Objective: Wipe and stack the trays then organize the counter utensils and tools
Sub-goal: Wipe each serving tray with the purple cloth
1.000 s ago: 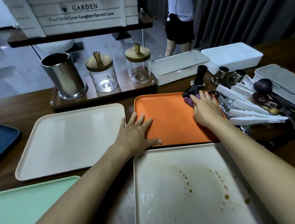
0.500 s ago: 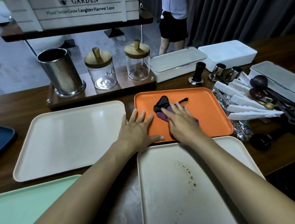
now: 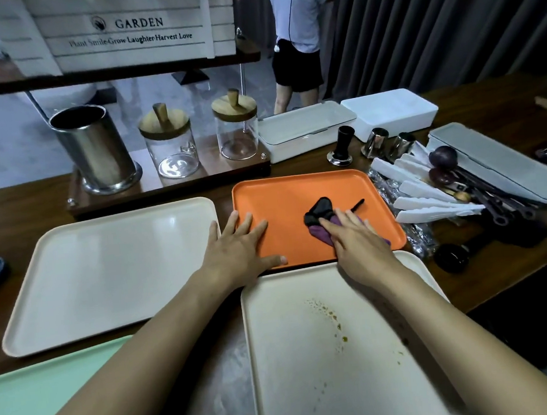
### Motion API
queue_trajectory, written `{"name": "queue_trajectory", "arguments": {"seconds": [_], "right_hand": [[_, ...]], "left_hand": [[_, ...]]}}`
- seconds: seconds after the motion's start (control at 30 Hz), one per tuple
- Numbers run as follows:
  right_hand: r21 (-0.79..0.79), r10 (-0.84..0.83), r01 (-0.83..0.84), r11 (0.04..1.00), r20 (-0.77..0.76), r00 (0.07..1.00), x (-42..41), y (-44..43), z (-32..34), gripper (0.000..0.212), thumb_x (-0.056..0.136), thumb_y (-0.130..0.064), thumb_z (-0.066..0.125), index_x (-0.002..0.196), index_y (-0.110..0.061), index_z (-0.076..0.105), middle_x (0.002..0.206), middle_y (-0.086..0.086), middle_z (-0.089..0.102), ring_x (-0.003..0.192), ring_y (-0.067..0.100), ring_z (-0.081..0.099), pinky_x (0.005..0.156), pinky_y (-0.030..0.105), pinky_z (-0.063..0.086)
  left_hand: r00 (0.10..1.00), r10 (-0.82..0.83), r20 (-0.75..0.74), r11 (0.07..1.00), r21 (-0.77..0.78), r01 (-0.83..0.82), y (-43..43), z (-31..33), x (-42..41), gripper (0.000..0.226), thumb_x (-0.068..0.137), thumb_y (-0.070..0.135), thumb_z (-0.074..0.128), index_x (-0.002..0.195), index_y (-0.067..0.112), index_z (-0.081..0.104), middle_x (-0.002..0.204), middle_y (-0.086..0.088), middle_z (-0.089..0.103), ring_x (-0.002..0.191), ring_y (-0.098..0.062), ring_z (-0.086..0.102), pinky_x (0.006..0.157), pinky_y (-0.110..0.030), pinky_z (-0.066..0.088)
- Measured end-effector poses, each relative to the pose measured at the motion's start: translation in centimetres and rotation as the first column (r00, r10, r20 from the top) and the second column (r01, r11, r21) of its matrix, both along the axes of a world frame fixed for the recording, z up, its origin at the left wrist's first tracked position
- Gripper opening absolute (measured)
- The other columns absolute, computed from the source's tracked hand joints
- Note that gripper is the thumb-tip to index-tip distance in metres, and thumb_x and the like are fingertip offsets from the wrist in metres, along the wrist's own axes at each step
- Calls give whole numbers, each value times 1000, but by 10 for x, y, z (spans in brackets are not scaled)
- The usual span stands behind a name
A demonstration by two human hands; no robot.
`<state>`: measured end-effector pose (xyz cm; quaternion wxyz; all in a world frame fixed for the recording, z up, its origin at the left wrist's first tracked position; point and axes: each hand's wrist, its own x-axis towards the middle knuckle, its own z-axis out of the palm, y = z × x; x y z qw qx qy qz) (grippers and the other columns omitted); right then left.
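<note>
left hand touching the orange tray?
Touching. Head view: left hand lies flat, fingers on the orange tray at its near-left corner, thumb along its near rim.

The orange tray (image 3: 295, 202) looks like smooth, matt plastic, and the cloth (image 3: 320, 216) on it is soft purple-and-black fabric. The cream tray (image 3: 106, 275) to my left has a faint sheen. The tabletop (image 3: 11, 210) is dark polished wood. Behind stand a shiny metal canister (image 3: 95, 153) and clear glass jars (image 3: 172, 153) with wooden lids (image 3: 164, 123).

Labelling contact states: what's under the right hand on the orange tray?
A purple-and-black cloth, pressed by the right hand onto the orange tray. Cloth beneath the palm and the tray there are covered.
</note>
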<state>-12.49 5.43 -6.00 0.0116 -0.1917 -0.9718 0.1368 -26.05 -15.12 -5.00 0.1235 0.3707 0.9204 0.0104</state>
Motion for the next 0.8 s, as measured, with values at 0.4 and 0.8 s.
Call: {"name": "queue_trajectory", "arguments": {"seconds": [0.4,0.8], "right_hand": [[195,-227,206,959,90,970,-23,44,2,70,94,-9,42,159,-17,20,165,22,13,154,33,9,124,47,6],[240,-142,123,963,63,988,-76,75,-8,67,91,-13,44,156,-12,27,160,27,22,150,38,16,123,49,10]], "left_hand": [[1000,-5,23,1000,26,4,0,-8,-5,96,85,84,43,162,36,10,172,-1,3,157,-23,-12,124,-57,-1],[996,21,90,1000,15,-23,0,-9,-7,105,77,91,40,162,38,6,171,3,-2,155,-19,-19,122,-57,-10]]}}
